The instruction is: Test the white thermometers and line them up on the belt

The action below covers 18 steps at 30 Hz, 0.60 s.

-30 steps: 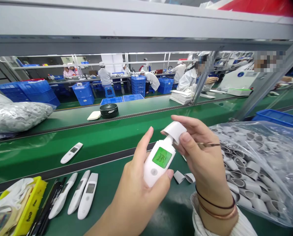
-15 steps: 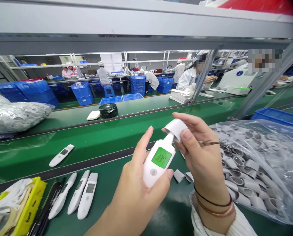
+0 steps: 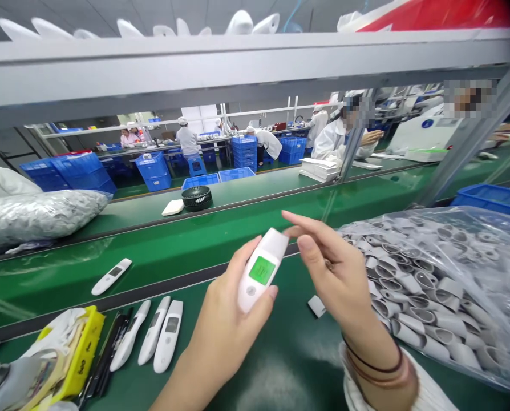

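Observation:
My left hand [image 3: 233, 308] grips a white digital thermometer [image 3: 259, 277] whose screen glows green; the digits are too blurred to read. A pale cap covers the thermometer's tip. Just right of that tip is my right hand [image 3: 336, 268], its thumb and forefinger apart with nothing between them. Below the right hand a loose grey-white cap [image 3: 316, 306] lies on the green table [image 3: 276, 365]. To the left, several more thermometers [image 3: 168, 337] rest with dark screens, one of them [image 3: 112, 276] farther off on the green belt.
An open plastic bag of grey caps [image 3: 426, 308] fills the right side. At lower left are a yellow bin [image 3: 84, 354] and black pens [image 3: 113, 348]. A stuffed bag [image 3: 41, 214] and a round black fan-like item [image 3: 197, 197] sit farther back. A shelf [image 3: 195, 68] crosses overhead.
The cap, held in my right hand over the bare tip earlier, is now on the thermometer. My right hand has let go of it. The view has shifted slightly.

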{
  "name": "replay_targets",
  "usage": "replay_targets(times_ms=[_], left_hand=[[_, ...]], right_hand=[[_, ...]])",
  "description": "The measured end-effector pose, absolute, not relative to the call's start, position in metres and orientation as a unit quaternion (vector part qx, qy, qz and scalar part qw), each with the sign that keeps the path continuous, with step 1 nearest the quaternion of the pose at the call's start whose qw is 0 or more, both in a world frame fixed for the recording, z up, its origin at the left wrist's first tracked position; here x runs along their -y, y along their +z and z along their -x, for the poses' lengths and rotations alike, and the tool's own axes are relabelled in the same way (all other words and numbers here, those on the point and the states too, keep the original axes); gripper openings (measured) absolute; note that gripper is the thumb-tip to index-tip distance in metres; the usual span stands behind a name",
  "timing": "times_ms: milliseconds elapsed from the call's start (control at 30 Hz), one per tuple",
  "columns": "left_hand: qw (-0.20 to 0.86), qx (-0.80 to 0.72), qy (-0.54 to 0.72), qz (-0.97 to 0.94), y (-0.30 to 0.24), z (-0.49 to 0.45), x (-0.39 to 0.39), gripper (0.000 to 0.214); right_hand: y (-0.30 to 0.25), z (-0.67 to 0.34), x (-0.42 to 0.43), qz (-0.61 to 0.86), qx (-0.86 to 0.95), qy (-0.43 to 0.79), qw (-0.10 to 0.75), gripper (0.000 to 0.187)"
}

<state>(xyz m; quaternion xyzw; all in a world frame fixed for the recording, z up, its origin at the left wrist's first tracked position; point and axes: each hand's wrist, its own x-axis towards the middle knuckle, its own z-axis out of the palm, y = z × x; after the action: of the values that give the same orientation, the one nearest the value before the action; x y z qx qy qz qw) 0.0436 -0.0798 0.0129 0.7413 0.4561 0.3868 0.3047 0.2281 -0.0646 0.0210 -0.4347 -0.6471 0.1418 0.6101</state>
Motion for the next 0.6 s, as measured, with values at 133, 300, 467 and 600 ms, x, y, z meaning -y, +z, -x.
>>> replay_targets(times_ms=[133,300,467,600], left_hand=[[0.016,-0.546,0.259,-0.796,-0.057,-0.007,0.070,0.047],[-0.079,-0.579,0.228,-0.779,-0.146,0.053,0.066,0.041],[-0.151,-0.600,0.217,-0.755,-0.162,0.068,0.063,0.044],[-0.130,-0.539,0.219,-0.803,-0.146,0.010,0.039,0.045]], right_hand=[[0.004,-0.267,0.063,0.681,0.681,0.036,0.267,0.024],[-0.047,-0.283,0.069,0.771,0.632,0.046,-0.058,0.010],[-0.080,-0.282,0.071,0.766,0.636,0.077,-0.044,0.009],[-0.086,-0.286,0.068,0.752,0.654,0.082,-0.016,0.011]])
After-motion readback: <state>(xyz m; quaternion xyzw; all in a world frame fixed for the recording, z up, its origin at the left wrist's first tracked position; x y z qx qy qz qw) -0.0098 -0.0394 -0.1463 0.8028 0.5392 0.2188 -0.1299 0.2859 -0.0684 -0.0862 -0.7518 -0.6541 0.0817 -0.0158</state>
